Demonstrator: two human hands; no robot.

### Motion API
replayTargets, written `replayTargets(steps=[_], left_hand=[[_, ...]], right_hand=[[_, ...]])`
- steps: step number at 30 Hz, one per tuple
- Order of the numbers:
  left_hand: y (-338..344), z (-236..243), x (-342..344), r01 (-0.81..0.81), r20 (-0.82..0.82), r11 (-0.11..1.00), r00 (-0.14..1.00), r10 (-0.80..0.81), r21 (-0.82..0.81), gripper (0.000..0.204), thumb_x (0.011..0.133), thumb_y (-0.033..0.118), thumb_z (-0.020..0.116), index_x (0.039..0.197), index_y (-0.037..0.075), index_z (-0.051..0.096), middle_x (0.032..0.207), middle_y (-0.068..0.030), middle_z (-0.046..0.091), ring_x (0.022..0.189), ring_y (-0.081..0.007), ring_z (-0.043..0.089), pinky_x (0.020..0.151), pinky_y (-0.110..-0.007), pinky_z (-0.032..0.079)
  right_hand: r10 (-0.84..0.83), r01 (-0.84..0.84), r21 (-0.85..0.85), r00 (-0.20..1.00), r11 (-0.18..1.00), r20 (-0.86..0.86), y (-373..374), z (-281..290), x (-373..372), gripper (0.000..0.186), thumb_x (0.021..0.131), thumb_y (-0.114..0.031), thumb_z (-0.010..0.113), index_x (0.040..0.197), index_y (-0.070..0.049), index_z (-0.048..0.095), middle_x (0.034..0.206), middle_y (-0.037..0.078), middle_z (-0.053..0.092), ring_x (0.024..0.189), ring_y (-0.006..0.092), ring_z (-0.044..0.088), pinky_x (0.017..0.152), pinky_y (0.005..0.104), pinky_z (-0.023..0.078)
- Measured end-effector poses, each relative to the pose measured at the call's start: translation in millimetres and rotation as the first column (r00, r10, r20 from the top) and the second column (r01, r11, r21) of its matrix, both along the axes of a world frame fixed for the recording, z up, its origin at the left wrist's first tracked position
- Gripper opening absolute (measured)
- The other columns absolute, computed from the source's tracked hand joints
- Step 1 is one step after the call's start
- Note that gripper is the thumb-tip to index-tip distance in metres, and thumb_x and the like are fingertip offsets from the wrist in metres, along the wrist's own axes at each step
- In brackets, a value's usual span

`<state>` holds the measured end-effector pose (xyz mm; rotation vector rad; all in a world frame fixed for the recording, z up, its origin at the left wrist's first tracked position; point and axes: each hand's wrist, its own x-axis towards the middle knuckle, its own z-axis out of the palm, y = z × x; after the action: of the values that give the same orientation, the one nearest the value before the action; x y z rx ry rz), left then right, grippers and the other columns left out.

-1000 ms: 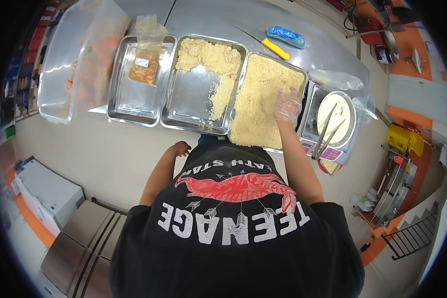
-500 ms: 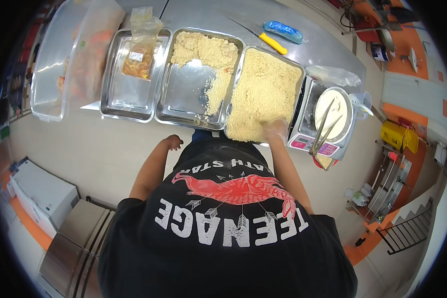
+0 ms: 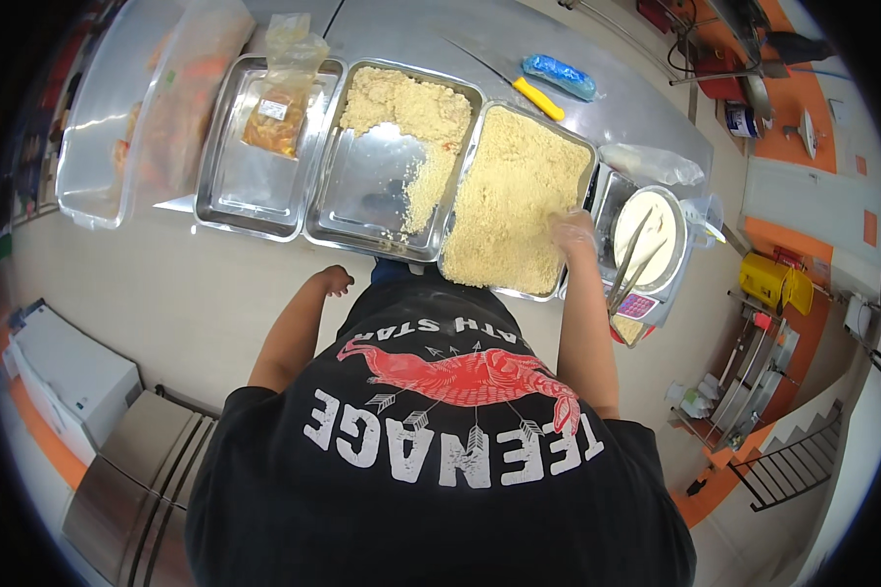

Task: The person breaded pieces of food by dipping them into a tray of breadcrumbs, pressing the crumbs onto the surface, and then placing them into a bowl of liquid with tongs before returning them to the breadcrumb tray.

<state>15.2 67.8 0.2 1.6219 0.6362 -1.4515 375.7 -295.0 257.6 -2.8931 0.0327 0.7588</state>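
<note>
My right hand wears a clear plastic glove and is at the right edge of a metal tray spread with pale yellow crumbs. Its fingers point down at the crumbs, and their tips are hard to make out. Away from the trays, my left hand hangs bare beside my body, fingers loosely bent and nothing in them. The middle tray has crumb-coated lumps heaped at its far end and loose crumbs down its right side.
Left of these, another metal tray holds a bag of orange-brown food, beside a clear plastic tub. At right, tongs rest across a container of creamy white batter on a scale. A yellow-handled knife and a blue roll lie behind.
My right hand has moved from the crumb tray's near edge farther up along its right side. The left hand has stayed about where it was.
</note>
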Motion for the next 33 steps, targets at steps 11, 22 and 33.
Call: replayTargets(steps=[11, 22, 33], left_hand=[[-15.4, 20.2, -11.2, -0.067, 0.012, 0.998, 0.998, 0.067, 0.01, 0.034, 0.083, 0.026, 0.047, 0.094, -0.003, 0.061, 0.093, -0.0107, 0.067, 0.073, -0.021, 0.066, 0.055, -0.035, 0.052], [-40.4, 4.6, -46.5, -0.124, -0.184, 0.992, 0.976, 0.119, -0.013, 0.038, 0.087, 0.031, 0.045, 0.116, 0.008, 0.055, 0.106, -0.0105, 0.064, 0.079, -0.0214, 0.065, 0.058, -0.035, 0.052], [-51.7, 20.4, -7.2, 0.276, 0.475, 0.96, 0.852, -0.22, -0.05, 0.034, 0.083, 0.014, 0.045, 0.111, 0.001, 0.058, 0.09, -0.0122, 0.067, 0.069, -0.0204, 0.067, 0.05, -0.031, 0.051]], right_hand=[[0.362, -0.372, -0.129, 0.671, 0.919, 0.647, 43.4, -65.7, 57.1, 0.034, 0.092, -0.026, 0.036, 0.086, 0.0, 0.057, 0.087, 0.019, 0.059, 0.082, 0.0345, 0.058, 0.074, 0.0425, 0.045], [0.217, -0.218, -0.062, 0.813, 0.974, 0.54, 62.6, -54.6, 55.0, 0.035, 0.089, -0.033, 0.042, 0.092, 0.0, 0.054, 0.09, 0.018, 0.057, 0.09, 0.0323, 0.055, 0.081, 0.0425, 0.041], [0.21, -0.257, 0.009, 0.81, 0.966, 0.547, 62.7, -54.3, -1.6, 0.061, 0.09, -0.039, 0.041, 0.133, 0.003, 0.031, 0.136, 0.022, 0.033, 0.128, 0.033, 0.028, 0.109, 0.0391, 0.016]])
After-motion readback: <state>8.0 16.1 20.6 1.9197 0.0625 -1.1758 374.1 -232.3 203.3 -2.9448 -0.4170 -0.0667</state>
